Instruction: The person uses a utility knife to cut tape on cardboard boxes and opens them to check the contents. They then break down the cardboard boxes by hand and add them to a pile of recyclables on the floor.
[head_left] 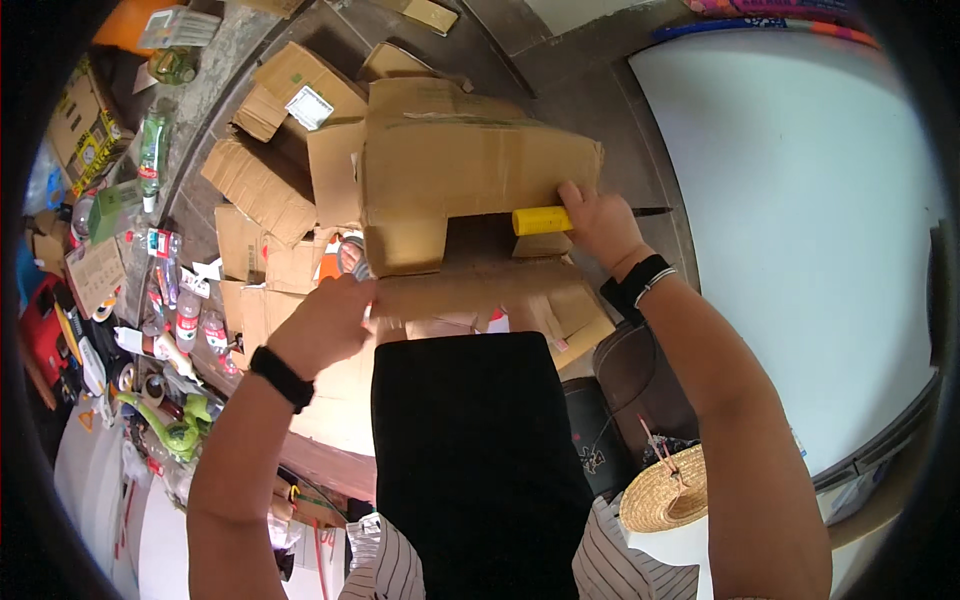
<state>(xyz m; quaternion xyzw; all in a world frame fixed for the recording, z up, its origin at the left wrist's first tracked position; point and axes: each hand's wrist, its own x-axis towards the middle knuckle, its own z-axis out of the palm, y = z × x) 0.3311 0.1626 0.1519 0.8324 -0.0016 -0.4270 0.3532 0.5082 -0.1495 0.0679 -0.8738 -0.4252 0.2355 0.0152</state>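
A brown cardboard piece (pixel 480 165) with a rectangular cutout lies in front of me, above my dark-covered lap. My left hand (pixel 335 315) is closed on the left end of a folded cardboard strip (pixel 465 285) below the cutout. My right hand (pixel 600 225) is closed round a yellow-handled tool (pixel 540 220) with a thin dark blade pointing right, its fingertips at the piece's right side. Several more cardboard pieces (pixel 255 180) lie beneath and behind it.
Along the left are plastic bottles (pixel 187 322), boxes (pixel 85 120), a green toy (pixel 180 435) and assorted clutter. A large white board (pixel 800 230) fills the right. A straw hat (pixel 660 490) is at the lower right, near a dark cable.
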